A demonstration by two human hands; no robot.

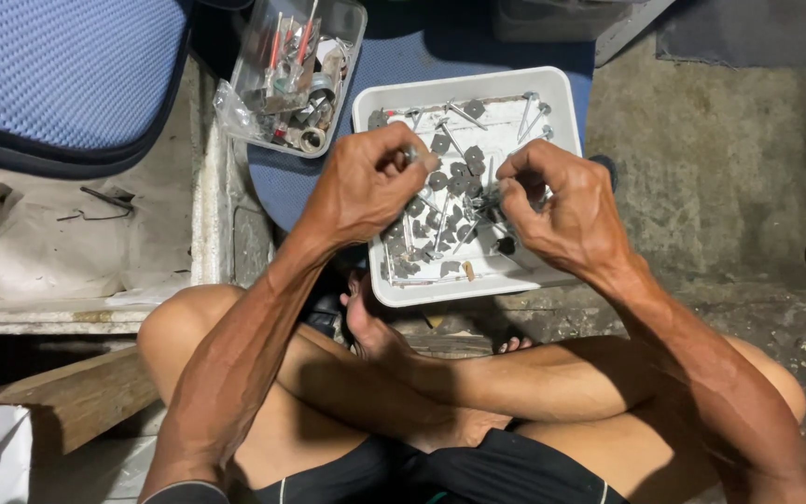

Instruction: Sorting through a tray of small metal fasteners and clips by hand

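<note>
A white rectangular tray (562, 103) lies in front of me, filled with several long nails (464, 116) and dark round washers (438, 144). My left hand (361, 187) hovers over the tray's left side with its fingers pinched on a small metal piece (411, 154). My right hand (562, 210) is over the tray's right half, fingers curled around a nail with a washer (506, 194). The two hands are close together, a short gap between them.
A clear plastic box (347, 28) with tools and metal rings stands behind the tray on a blue cushion (282, 177). A blue padded seat (67, 65) is at the top left. My crossed bare legs (478, 383) sit below; concrete floor (720, 159) lies to the right.
</note>
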